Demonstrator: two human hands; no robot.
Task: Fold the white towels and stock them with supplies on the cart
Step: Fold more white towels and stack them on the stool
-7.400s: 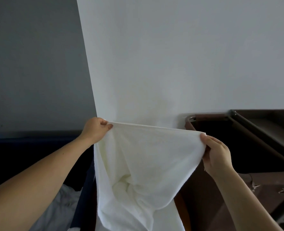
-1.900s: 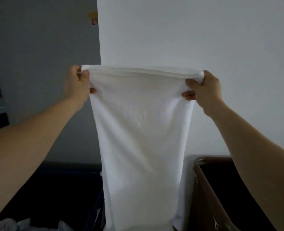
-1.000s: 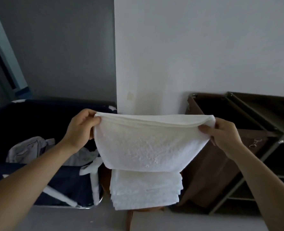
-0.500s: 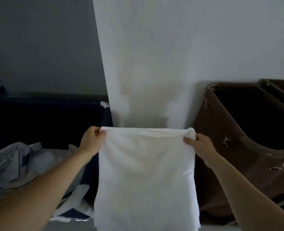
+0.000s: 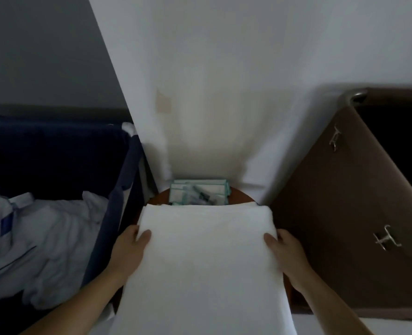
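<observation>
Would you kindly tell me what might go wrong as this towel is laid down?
The white towel seems to overhang the round table toward the person; released by the left hand and right hand, it may slide off. Pushed farther back, its far edge could cover or shove the teal-edged packets.

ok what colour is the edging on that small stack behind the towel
Teal-green, on white; the small stack sits just beyond the white towel, head view.

My folded white towel (image 5: 205,262) runs off the near edge, hiding most of the round brown wooden tabletop (image 5: 240,198) beneath.
</observation>
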